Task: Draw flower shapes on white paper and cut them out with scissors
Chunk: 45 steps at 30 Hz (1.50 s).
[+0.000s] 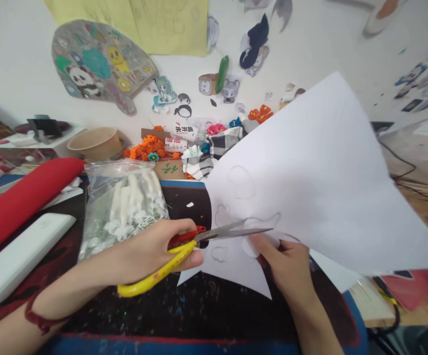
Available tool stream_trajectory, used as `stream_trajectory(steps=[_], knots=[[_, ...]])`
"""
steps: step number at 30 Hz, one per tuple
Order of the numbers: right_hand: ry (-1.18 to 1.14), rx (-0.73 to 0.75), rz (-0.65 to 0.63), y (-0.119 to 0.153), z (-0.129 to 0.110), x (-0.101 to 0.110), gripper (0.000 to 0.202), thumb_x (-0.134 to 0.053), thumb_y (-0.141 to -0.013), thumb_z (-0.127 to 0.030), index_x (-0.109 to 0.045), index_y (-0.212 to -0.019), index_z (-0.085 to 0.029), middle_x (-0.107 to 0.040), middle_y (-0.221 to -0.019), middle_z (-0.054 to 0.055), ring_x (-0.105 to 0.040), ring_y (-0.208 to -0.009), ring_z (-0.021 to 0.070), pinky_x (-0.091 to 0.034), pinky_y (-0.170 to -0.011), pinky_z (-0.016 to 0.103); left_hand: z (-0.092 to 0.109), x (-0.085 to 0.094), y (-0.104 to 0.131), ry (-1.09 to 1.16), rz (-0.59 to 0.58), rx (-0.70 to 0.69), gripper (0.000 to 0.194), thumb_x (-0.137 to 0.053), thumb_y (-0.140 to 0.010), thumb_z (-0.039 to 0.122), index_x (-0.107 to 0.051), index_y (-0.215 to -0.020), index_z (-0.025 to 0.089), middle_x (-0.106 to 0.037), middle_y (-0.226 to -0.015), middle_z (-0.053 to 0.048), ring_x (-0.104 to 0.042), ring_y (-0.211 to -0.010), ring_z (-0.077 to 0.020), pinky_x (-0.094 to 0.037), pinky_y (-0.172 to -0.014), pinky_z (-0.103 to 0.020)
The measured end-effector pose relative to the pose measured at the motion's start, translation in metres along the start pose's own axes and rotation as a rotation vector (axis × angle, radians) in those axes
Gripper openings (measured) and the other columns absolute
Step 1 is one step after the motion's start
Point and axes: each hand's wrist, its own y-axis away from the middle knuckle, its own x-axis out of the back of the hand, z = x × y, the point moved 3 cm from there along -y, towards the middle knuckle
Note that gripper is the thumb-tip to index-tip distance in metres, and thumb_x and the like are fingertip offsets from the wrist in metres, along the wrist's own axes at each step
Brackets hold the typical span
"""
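My left hand is closed round the handles of a pair of scissors, one handle yellow, the other red. Its blades stand parted at the cut edge of a large white sheet of paper. Faint pencil outlines of small shapes show on the sheet, and one curved outline lies beside the blades. My right hand pinches the paper just beyond the blade tips, its thumb on top. The sheet's upper part rises off the table and bends away to the right. A small white scrap lies on the dark mat.
To the left lie a clear plastic bag of white pieces, a white slab-like device and a red roll. A beige bowl and orange flowers stand along the wall, which carries stickers and yellow paper.
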Motion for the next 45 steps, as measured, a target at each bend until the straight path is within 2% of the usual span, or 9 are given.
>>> stream_trajectory(steps=[8,14,19,22,27,31,35,38,45], knots=[[-0.070,0.041,-0.058,-0.003,0.003,0.000,0.047,-0.077,-0.072,-0.047,-0.055,-0.041,-0.018,-0.052,-0.041,-0.001,-0.048,-0.044,0.0113,-0.039,-0.045,0.025,-0.006,0.004,0.012,-0.214,0.212,-0.033,0.038,-0.068,-0.078,0.051,-0.059,-0.101,0.023,-0.052,-0.066,0.005,-0.044,-0.056,-0.0118,-0.030,-0.050,-0.023],[-0.288,-0.065,-0.225,-0.013,0.012,-0.001,0.052,-0.079,-0.072,-0.052,-0.053,-0.041,-0.020,-0.045,-0.038,-0.002,-0.041,-0.040,0.0108,-0.031,-0.041,0.026,-0.017,0.005,0.044,-0.569,0.673,-0.160,0.043,-0.074,-0.072,0.057,-0.058,-0.098,0.027,-0.064,-0.080,0.000,-0.059,-0.069,-0.0212,-0.039,-0.060,-0.030],[-0.423,-0.099,-0.297,-0.016,0.009,-0.004,0.035,-0.081,-0.072,-0.048,-0.068,-0.060,-0.017,-0.050,-0.046,-0.003,-0.038,-0.039,0.0085,-0.028,-0.038,0.024,-0.013,-0.005,0.061,-0.896,1.021,-0.197,0.037,-0.067,-0.080,0.052,-0.056,-0.103,0.025,-0.065,-0.087,-0.006,-0.059,-0.081,-0.0286,-0.038,-0.073,-0.037],[-0.412,-0.113,-0.294,-0.014,0.005,-0.003,0.035,-0.081,-0.072,-0.047,-0.069,-0.060,-0.016,-0.051,-0.046,-0.002,-0.040,-0.040,0.0079,-0.028,-0.037,0.022,-0.013,-0.016,0.056,-1.053,1.080,-0.143,0.040,-0.067,-0.080,0.048,-0.058,-0.109,0.023,-0.065,-0.091,-0.009,-0.059,-0.085,-0.0313,-0.037,-0.071,-0.038],[-0.379,-0.143,-0.273,-0.013,0.004,-0.001,0.036,-0.081,-0.072,-0.048,-0.068,-0.059,-0.016,-0.054,-0.046,-0.001,-0.046,-0.041,0.0091,-0.034,-0.040,0.023,-0.021,-0.025,0.046,-1.007,1.107,-0.043,0.041,-0.066,-0.083,0.045,-0.057,-0.116,0.023,-0.065,-0.096,-0.011,-0.060,-0.093,-0.0301,-0.038,-0.072,-0.035],[-0.338,-0.055,-0.274,-0.015,0.006,-0.002,0.045,-0.079,-0.075,-0.048,-0.057,-0.048,-0.019,-0.047,-0.040,-0.003,-0.039,-0.038,0.0087,-0.028,-0.038,0.024,-0.023,-0.015,0.043,-0.874,1.039,-0.038,0.037,-0.068,-0.080,0.048,-0.056,-0.104,0.022,-0.063,-0.088,-0.008,-0.060,-0.085,-0.0272,-0.040,-0.072,-0.035],[-0.320,0.013,-0.263,-0.015,0.009,-0.003,0.046,-0.078,-0.075,-0.048,-0.054,-0.046,-0.021,-0.045,-0.039,-0.004,-0.039,-0.039,0.0098,-0.032,-0.040,0.026,-0.028,-0.006,0.038,-0.347,0.572,-0.003,0.035,-0.062,-0.084,0.052,-0.056,-0.105,0.024,-0.057,-0.070,0.002,-0.053,-0.060,-0.0159,-0.042,-0.058,-0.027],[-0.301,0.018,-0.258,-0.014,0.009,-0.002,0.046,-0.078,-0.074,-0.049,-0.054,-0.046,-0.022,-0.043,-0.040,-0.004,-0.040,-0.040,0.0103,-0.034,-0.041,0.027,-0.029,-0.008,0.038,-0.057,0.297,0.018,0.038,-0.058,-0.086,0.054,-0.059,-0.109,0.024,-0.056,-0.071,0.003,-0.050,-0.059,-0.0130,-0.043,-0.054,-0.023],[-0.278,0.037,-0.274,-0.009,0.007,0.001,0.037,-0.080,-0.073,-0.046,-0.065,-0.053,-0.019,-0.053,-0.047,-0.002,-0.046,-0.042,0.0088,-0.037,-0.040,0.022,-0.028,-0.010,0.039,0.088,0.180,-0.015,0.029,-0.063,-0.084,0.048,-0.064,-0.097,0.022,-0.057,-0.080,0.001,-0.049,-0.068,-0.0122,-0.042,-0.059,-0.020]])
